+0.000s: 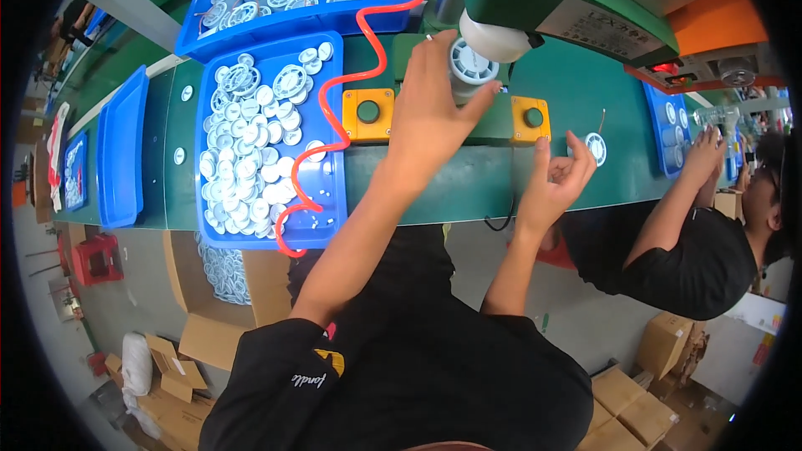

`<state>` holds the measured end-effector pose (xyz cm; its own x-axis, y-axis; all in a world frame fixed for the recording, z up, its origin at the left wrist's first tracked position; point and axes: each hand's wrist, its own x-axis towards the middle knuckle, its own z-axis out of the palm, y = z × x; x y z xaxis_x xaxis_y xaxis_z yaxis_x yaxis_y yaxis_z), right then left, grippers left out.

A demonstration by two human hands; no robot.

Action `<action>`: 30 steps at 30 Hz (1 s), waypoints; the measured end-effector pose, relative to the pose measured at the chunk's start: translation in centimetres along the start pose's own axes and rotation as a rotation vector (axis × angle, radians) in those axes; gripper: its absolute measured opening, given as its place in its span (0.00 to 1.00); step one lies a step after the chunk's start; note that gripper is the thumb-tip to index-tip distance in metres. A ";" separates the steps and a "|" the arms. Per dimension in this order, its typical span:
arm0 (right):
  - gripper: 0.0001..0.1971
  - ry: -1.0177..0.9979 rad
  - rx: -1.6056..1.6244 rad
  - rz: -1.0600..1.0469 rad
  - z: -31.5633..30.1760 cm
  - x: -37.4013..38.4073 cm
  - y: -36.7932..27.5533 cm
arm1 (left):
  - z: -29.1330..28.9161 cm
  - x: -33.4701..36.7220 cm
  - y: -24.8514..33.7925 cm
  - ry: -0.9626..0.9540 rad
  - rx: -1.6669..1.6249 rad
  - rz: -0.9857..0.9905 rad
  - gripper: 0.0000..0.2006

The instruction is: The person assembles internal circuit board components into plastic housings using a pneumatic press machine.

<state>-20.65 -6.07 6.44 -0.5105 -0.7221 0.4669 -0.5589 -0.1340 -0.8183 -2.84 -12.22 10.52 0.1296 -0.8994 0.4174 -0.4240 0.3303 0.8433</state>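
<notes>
My left hand reaches up to the press and has its thumb and fingers around a pale round cylindrical housing with a slotted top. The housing stands under the white press head. My right hand is raised at the table's front edge, fingers apart and partly curled, with nothing visible in it. It is just below the right yellow button box, which has a green button. Beside its fingertips lies a slotted round piece with a thin wire.
A blue tray of small white discs and several slotted covers lies to the left. Behind it, a blue bin holds more housings. A coiled red hose crosses near another yellow button box. At right, a co-worker handles parts.
</notes>
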 end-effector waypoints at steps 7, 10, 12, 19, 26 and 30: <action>0.24 -0.270 -0.166 -0.137 1.0 1.2 -0.7 | -5.1 -5.9 1.8 -0.050 0.309 -0.036 0.30; 0.20 -0.383 -0.274 -0.207 1.0 2.0 -1.1 | -7.8 -7.2 0.0 -0.240 0.555 -0.093 0.25; 0.21 -0.404 -0.340 -0.174 0.8 2.4 -2.0 | -8.2 -7.6 -0.1 -0.181 0.594 -0.001 0.23; 0.25 -0.438 -0.540 -0.263 0.0 1.7 -2.4 | -9.1 -7.5 -0.5 -0.207 0.698 0.043 0.22; 0.21 -0.552 -0.548 -0.339 0.0 2.9 -3.4 | -11.8 -5.7 -0.2 -0.407 0.650 0.039 0.23; 0.16 -0.366 -0.389 -0.509 -0.5 -0.3 -4.5 | -17.9 -6.7 1.5 -0.364 0.386 0.116 0.20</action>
<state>-18.31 -4.94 10.14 0.0872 -0.8242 0.5596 -0.8945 -0.3120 -0.3201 11.67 -0.62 15.04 -0.2275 -0.9271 0.2977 -0.7246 0.3654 0.5843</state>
